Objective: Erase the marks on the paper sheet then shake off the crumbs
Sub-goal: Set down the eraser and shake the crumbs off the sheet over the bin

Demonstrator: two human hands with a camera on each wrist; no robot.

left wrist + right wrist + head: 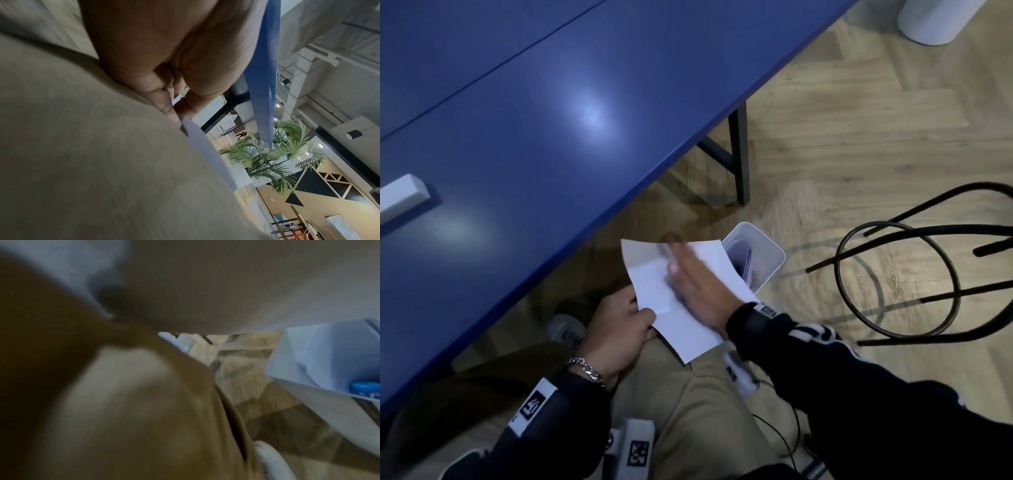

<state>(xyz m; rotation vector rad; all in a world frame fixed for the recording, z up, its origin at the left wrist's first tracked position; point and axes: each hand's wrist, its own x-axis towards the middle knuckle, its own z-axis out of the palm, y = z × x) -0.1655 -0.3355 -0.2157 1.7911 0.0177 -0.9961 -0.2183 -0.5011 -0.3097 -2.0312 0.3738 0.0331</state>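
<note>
black sleeves (859,383) with white pattern, tagged wrist bands (534,406), silver chain bracelet (587,370), khaki trousers (698,421).

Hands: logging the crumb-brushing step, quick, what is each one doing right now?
Left hand: pinches the paper sheet at its near-left edge.
Right hand: open, fingers straight and flat on the sheet, motion-blurred, beside the white bin.

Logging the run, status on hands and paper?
Left hand pinches white paper sheet edge. Right hand flat on sheet, blurred. White plastic bin beneath far edge.
</note>
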